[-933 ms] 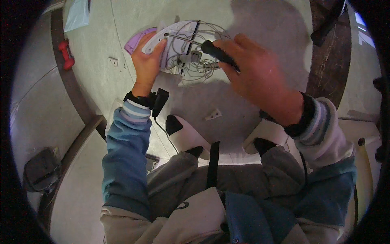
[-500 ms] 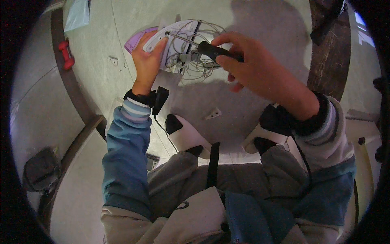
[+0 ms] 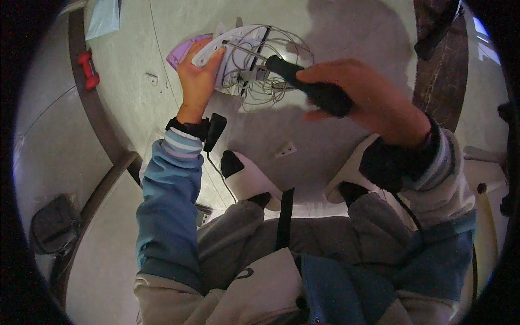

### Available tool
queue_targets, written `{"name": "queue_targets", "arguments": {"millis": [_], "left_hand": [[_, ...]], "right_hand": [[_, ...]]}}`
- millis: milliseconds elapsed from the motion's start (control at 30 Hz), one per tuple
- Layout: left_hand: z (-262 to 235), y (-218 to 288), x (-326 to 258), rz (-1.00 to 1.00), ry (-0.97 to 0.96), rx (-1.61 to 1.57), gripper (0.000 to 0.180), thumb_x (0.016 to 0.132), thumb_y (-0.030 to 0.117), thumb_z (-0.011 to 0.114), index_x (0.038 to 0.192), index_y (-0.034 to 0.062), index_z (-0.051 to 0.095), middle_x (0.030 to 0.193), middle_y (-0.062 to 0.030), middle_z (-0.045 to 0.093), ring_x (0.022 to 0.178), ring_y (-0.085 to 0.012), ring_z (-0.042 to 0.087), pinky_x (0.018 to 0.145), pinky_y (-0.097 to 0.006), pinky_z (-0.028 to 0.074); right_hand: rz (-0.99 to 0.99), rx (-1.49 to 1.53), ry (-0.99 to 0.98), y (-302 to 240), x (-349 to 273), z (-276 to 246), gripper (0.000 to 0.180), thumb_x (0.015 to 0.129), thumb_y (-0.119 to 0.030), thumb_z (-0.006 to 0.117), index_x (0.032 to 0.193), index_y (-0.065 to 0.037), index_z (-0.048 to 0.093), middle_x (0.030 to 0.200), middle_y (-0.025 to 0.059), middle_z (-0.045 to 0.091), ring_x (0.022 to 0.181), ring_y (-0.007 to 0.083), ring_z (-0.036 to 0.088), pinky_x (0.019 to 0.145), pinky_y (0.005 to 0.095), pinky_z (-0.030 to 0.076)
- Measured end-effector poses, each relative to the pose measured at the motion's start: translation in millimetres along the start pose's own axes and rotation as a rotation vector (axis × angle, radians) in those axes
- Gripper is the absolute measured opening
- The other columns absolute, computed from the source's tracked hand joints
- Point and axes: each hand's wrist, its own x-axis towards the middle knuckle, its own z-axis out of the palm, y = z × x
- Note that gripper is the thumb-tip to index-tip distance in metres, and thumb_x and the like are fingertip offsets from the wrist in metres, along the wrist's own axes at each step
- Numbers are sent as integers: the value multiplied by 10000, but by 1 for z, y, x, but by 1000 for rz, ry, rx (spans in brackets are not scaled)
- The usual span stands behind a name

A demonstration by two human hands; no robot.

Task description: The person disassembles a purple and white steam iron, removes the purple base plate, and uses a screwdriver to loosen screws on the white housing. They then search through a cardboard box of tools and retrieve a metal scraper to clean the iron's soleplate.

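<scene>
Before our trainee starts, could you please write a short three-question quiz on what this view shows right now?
1. Which hand holds the black-handled screwdriver?
2. True or false: the red dumbbell lies to the left of the white casing in the picture.
3. What does the left hand grip?
A) the red dumbbell
B) the black-handled screwdriver
C) the white casing

Key:
1. The right hand.
2. True.
3. C.

Dim, grainy view; broad shadow (image 3: pixel 363 38) on floor (image 3: pixel 127 70) (edges bowed, corners black).
</scene>
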Motion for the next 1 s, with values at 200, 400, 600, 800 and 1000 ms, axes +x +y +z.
{"name": "queue_targets", "arguments": {"millis": [200,400,600,800,1000], "left_hand": [[-2,-4,1,-59,-19,-41,330,773,129,710,1053,-28,631,991,-91,662,911,-145,601,837,-273,455],[-1,-4,1,-1,-13,68,332,772,128,710,1055,-25,629,984,-84,663,893,-144,605,815,-272,465],[0,-3,1,-21,-23,-21,324,769,122,709,1047,-25,631,985,-76,660,890,-136,603,817,-264,461],[1,-4,1,-28,-18,-38,294,772,111,705,1019,-30,629,968,-75,653,870,-127,593,800,-256,459],[2,-4,0,-42,0,-58,276,779,92,698,1012,-33,623,936,-73,654,841,-126,593,767,-252,465]], "right_hand": [[149,-360,200,12,-1,18,254,811,-125,631,1023,-20,541,755,114,608,691,220,630,561,322,476],[-175,-1053,336,6,-7,35,264,831,-161,607,1037,-18,526,826,143,616,705,227,630,535,305,460],[475,209,137,-8,-7,1,299,880,-248,559,1067,-17,521,806,63,595,642,135,578,496,249,430],[289,-185,105,5,-4,10,304,878,-207,561,1107,-10,522,779,46,556,606,133,555,478,252,439],[-300,-1121,304,24,-10,25,292,832,-119,582,1107,-26,550,826,92,570,603,194,579,501,311,471]]}}
